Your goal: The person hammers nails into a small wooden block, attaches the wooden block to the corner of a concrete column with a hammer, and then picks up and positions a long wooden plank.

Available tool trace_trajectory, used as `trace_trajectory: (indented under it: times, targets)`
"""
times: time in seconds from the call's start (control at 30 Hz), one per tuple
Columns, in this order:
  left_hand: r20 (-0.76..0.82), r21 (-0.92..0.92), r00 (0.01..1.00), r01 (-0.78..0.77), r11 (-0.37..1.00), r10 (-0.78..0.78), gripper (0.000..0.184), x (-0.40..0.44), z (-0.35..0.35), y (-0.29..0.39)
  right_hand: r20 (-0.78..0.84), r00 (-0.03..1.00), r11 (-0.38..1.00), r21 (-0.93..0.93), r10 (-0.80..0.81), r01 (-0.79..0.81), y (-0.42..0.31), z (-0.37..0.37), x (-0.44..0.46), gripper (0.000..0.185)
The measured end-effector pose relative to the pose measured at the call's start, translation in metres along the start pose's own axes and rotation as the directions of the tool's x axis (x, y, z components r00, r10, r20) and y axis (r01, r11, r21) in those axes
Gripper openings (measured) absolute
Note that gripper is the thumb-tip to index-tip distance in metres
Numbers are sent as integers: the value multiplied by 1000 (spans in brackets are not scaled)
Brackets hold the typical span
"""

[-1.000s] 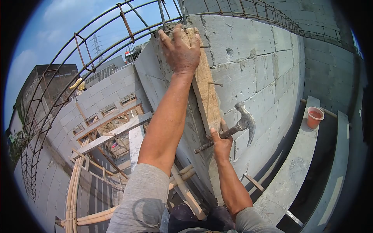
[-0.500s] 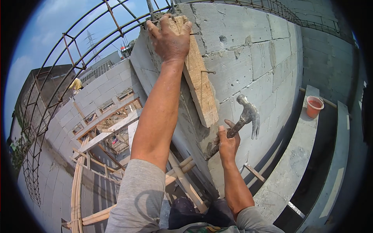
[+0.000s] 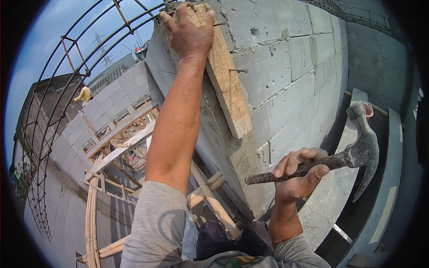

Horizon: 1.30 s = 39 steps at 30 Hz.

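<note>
My left hand presses a wooden board against the corner of the grey block wall, its fingers wrapped over the board's top end. One nail sticks out of the board's middle, and another stands out near the top beside my left hand. Lower right, my right hand holds a claw hammer by its dark handle. The hammer's head points right, away from the board, and the handle's end points left. The lower end of the board is free of both hands.
A curved rebar cage runs along the upper left. Planks and a partly hidden bucket are on the right. Bamboo poles stand at the lower left. Farther off, a person in yellow is by a wall.
My right hand has moved from the board's lower end down and to the right with the hammer, which now looks larger and nearer. The left hand stays on the board while the view has shifted.
</note>
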<state>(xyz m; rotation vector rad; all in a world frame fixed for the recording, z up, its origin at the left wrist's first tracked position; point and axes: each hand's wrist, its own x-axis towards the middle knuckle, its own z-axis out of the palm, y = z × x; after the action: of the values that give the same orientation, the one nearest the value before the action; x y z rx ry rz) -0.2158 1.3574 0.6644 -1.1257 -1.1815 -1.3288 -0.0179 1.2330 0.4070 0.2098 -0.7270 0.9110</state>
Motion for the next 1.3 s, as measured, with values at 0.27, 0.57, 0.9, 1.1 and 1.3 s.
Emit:
trace_trajectory:
  times: [0.27, 0.57, 0.9, 1.1, 1.3]
  targets:
    - [-7, -42, 1000, -14, 999, 14, 67, 0, -1, 4, -200, 856, 769, -376, 477, -516, 84, -28, -14, 64]
    - [-42, -23, 999, -13, 1000, 12, 77, -2, 1, 5, -163, 809, 820, -7, 564, -573, 136, -9, -18, 59]
    - [27, 16, 999, 25, 1000, -26, 68, -3, -3, 9, -161, 792, 802, 5, 590, -597, 133, -9, -16, 56]
    - [-18, 1, 1000, -7, 1000, 7, 69, -2, -1, 8, -175, 793, 801, -35, 583, -597, 134, -14, -15, 51]
    - [-2, 10, 1000, -13, 1000, 13, 70, -1, -1, 6, -246, 788, 757, -227, 564, -613, 96, -35, -28, 42]
